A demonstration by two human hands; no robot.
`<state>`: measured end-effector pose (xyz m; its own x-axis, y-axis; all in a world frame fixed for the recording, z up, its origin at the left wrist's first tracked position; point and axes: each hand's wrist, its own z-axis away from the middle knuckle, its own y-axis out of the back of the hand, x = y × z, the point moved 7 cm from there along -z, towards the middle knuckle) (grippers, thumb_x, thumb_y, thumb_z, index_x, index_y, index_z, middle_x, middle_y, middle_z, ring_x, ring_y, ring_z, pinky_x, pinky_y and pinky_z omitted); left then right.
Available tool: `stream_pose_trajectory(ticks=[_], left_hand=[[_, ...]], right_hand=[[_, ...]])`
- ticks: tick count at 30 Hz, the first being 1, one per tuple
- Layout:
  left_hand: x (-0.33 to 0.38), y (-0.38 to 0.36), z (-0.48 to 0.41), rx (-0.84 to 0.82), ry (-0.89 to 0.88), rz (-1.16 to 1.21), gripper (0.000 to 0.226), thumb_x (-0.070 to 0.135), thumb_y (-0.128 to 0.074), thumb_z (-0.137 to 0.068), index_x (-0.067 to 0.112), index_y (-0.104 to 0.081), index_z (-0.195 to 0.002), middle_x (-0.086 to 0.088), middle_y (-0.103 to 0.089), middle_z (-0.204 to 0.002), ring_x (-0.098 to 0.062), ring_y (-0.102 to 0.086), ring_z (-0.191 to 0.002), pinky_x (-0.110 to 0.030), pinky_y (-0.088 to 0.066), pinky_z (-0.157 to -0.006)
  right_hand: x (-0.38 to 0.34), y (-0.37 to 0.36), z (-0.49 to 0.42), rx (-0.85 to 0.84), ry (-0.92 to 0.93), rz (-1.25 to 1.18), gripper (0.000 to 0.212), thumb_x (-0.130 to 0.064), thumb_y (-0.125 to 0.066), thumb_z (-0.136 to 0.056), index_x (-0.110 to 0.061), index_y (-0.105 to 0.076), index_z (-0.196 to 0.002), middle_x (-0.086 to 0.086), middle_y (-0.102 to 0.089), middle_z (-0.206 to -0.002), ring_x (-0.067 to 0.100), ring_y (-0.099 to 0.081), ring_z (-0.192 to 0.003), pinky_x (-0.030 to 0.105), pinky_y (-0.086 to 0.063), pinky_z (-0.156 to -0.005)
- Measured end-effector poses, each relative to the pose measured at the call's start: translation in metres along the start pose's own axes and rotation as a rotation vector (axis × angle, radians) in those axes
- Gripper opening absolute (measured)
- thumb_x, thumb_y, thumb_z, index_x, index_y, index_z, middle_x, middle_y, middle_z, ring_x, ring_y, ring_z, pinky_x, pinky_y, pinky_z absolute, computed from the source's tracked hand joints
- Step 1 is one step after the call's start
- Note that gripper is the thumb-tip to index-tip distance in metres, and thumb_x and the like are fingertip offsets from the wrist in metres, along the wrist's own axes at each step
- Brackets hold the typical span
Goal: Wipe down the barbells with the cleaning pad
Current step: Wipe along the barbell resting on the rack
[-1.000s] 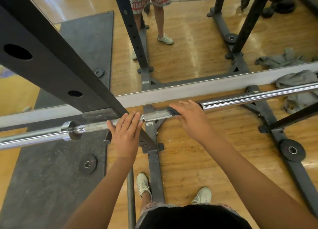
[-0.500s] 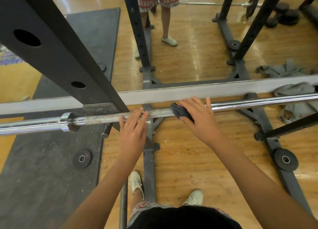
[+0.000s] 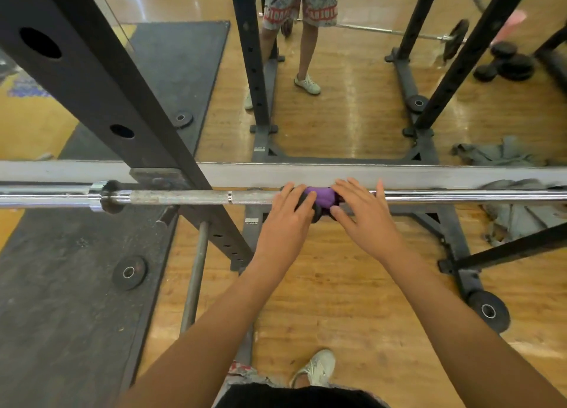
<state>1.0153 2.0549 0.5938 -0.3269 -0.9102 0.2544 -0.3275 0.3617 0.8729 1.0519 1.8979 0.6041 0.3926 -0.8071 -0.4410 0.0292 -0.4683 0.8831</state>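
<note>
Barbell point(image 3: 460, 196) runs free rightward — black rack upright point(image 3: 101, 101) crosses it on the left.
</note>
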Motion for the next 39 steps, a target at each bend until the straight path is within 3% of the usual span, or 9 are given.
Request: stream_pose_trajectory(ticks=[3,8,14,20,24,28,32,36,39], left_hand=[[0.012,-0.006,-0.010,-0.046,0.039,-0.118,0.047,0.034,-0.044,-0.101,0.004,-0.063,-0.131,-0.020,-0.061,-0.133,-0.044,-0.050,-0.129,-0.059,-0.044,-0.108],[0.017,-0.020,-0.019,-0.128,-0.001,-0.294,0.051,0.040,-0.054,-0.101,0.012,-0.049,-0.143,-0.013,-0.058,-0.135,-0.040,-0.050,-0.124,-0.055,-0.037,-0.109],[0.014,-0.028,-0.024,-0.119,-0.087,-0.311,0.048,0.029,-0.055,-0.104,0.013,-0.042,-0.147,-0.008,-0.057,-0.133,-0.036,-0.053,-0.115,-0.050,-0.041,-0.102],[0.033,-0.020,-0.019,-0.113,-0.117,-0.292,0.065,0.010,-0.047,-0.091,0.022,-0.037,-0.154,-0.014,-0.047,-0.152,-0.043,-0.048,-0.129,-0.064,-0.038,-0.107],[0.032,-0.022,-0.016,-0.079,-0.179,-0.217,0.062,0.002,-0.052,-0.086,0.015,-0.048,-0.146,-0.014,-0.051,-0.151,-0.043,-0.051,-0.131,-0.065,-0.040,-0.108],[0.018,-0.017,-0.020,0.005,-0.216,-0.099,0.044,-0.004,-0.057,-0.087,0.004,-0.063,-0.130,-0.017,-0.062,-0.137,-0.035,-0.058,-0.126,-0.051,-0.045,-0.110],[0.017,-0.015,-0.029,0.058,-0.069,-0.039,0.036,0.002,-0.058,-0.088,-0.003,-0.067,-0.123,-0.019,-0.068,-0.127,-0.034,-0.064,-0.118,-0.048,-0.050,-0.105],[0.022,-0.016,-0.030,-0.015,0.017,-0.031,0.045,0.043,-0.047,-0.102,0.006,-0.064,-0.122,-0.009,-0.066,-0.126,-0.027,-0.058,-0.117,-0.044,-0.042,-0.108],[0.021,-0.016,-0.029,0.014,-0.008,-0.054,0.035,0.037,-0.053,-0.100,0.010,-0.064,-0.121,-0.006,-0.066,-0.125,-0.026,-0.060,-0.114,-0.044,-0.044,-0.104]], right_hand=[[0.036,0.013,0.002,-0.004,-0.026,0.045,0.042,-0.035,-0.053,-0.105,-0.019,-0.055,-0.143,0.001,-0.052,-0.151,0.023,-0.037,-0.147,0.052,0.001,-0.122],[0.063,0.014,0.000,-0.005,0.025,0.251,0.054,-0.048,-0.034,-0.101,-0.016,-0.061,-0.135,0.004,-0.062,-0.138,0.026,-0.051,-0.134,0.051,-0.020,-0.120],[0.055,0.009,0.014,0.244,0.027,0.274,0.040,-0.035,-0.041,-0.103,-0.012,-0.059,-0.131,0.005,-0.060,-0.134,0.029,-0.050,-0.130,0.050,-0.024,-0.117],[0.055,0.005,0.015,0.345,0.027,0.289,0.040,-0.035,-0.041,-0.104,-0.010,-0.061,-0.127,0.007,-0.062,-0.129,0.030,-0.055,-0.121,0.048,-0.022,-0.117],[0.056,0.004,0.014,0.365,0.040,0.311,0.043,-0.037,-0.038,-0.105,-0.010,-0.063,-0.127,0.008,-0.063,-0.126,0.029,-0.057,-0.117,0.048,-0.024,-0.116],[0.056,0.004,0.014,0.389,0.056,0.323,0.042,-0.036,-0.038,-0.105,-0.009,-0.064,-0.125,0.009,-0.064,-0.122,0.029,-0.058,-0.113,0.046,-0.023,-0.116],[0.059,0.002,0.013,0.387,0.057,0.324,0.040,-0.035,-0.040,-0.104,-0.010,-0.063,-0.125,0.008,-0.063,-0.122,0.029,-0.057,-0.112,0.048,-0.025,-0.116],[0.059,0.002,0.013,0.398,0.067,0.345,0.039,-0.036,-0.040,-0.104,-0.010,-0.063,-0.124,0.008,-0.063,-0.122,0.029,-0.057,-0.112,0.049,-0.027,-0.115],[0.058,0.002,0.013,0.385,0.062,0.339,0.039,-0.035,-0.040,-0.104,-0.010,-0.062,-0.124,0.008,-0.062,-0.122,0.029,-0.057,-0.112,0.050,-0.027,-0.115]])
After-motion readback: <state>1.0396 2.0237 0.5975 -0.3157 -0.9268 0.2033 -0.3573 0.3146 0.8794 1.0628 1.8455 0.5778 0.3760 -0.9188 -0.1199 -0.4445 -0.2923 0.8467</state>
